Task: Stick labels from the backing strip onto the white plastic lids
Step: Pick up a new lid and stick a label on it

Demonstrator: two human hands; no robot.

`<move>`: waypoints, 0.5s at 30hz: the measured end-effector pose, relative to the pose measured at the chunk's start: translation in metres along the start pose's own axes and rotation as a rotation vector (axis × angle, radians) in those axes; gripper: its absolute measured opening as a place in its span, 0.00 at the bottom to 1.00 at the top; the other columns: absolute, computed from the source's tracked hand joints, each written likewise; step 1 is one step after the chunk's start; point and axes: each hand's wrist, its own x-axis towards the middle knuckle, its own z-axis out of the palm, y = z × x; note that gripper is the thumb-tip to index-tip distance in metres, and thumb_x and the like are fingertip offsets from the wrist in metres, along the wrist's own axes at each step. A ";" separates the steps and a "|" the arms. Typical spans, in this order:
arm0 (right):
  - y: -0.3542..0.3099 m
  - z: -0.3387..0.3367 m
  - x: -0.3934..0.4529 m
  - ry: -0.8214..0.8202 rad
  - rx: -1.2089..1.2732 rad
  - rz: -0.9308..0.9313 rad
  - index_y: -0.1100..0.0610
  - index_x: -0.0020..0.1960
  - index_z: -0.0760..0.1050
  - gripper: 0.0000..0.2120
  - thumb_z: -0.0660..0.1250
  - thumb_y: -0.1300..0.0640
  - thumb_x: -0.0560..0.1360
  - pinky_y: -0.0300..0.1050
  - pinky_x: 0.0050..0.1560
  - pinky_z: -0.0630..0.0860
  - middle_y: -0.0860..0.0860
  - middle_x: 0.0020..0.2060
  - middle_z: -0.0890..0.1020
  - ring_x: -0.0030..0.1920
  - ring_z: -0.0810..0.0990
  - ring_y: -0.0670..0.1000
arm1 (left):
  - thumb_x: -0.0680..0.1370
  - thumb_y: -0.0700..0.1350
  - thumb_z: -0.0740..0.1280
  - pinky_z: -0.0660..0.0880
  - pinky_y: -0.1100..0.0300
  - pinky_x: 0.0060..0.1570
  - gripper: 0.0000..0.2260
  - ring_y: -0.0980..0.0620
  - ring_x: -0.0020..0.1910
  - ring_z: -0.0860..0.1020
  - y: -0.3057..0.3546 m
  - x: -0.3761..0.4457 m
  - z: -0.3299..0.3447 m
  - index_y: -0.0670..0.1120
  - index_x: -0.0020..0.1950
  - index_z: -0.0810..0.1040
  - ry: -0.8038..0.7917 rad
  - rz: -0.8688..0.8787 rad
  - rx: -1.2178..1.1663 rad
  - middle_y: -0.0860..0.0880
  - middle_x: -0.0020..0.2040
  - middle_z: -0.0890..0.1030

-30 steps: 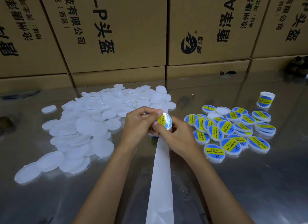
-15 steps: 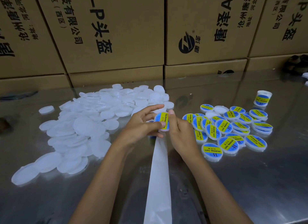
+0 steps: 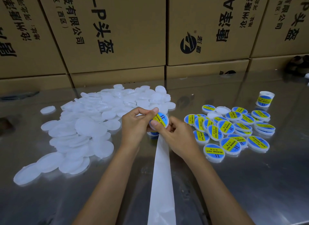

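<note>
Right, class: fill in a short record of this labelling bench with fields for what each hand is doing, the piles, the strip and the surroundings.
Left hand: grips the lid in hand, thumb on its label
Right hand: holds the same lid from the right
Unlabelled lids: white pile, left of the hands
Labelled lids: blue-and-yellow pile, right of the hands
Backing strip: white, running from the hands toward the camera
Label roll: upright, far right
Table: shiny metal
Behind: cardboard boxes

A round white plastic lid [image 3: 160,121] is up off the table, tilted, its blue-and-yellow label [image 3: 160,120] on top. Below it the white backing strip [image 3: 161,174] runs toward the viewer. Bare white lids [image 3: 87,126] heaped left; labelled lids [image 3: 231,129] clustered right.
</note>
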 end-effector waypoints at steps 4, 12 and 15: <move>0.001 0.003 -0.002 -0.019 -0.049 -0.012 0.45 0.37 0.71 0.19 0.61 0.32 0.75 0.47 0.34 0.71 0.38 0.26 0.73 0.31 0.72 0.45 | 0.74 0.48 0.76 0.78 0.66 0.29 0.11 0.52 0.34 0.85 0.001 0.003 0.000 0.40 0.43 0.81 -0.028 -0.032 0.008 0.49 0.34 0.85; 0.002 -0.001 0.001 0.104 -0.055 0.045 0.53 0.35 0.68 0.22 0.53 0.41 0.82 0.48 0.36 0.68 0.48 0.28 0.74 0.35 0.73 0.52 | 0.78 0.34 0.71 0.82 0.58 0.47 0.12 0.45 0.45 0.85 -0.005 0.004 -0.005 0.41 0.60 0.78 -0.370 -0.035 -0.062 0.43 0.46 0.84; 0.000 -0.002 0.002 0.128 0.000 0.070 0.51 0.32 0.66 0.23 0.53 0.44 0.84 0.49 0.37 0.67 0.47 0.28 0.72 0.35 0.71 0.53 | 0.76 0.33 0.72 0.81 0.60 0.51 0.21 0.48 0.50 0.85 -0.004 0.004 -0.007 0.49 0.66 0.77 -0.493 -0.023 0.031 0.43 0.50 0.84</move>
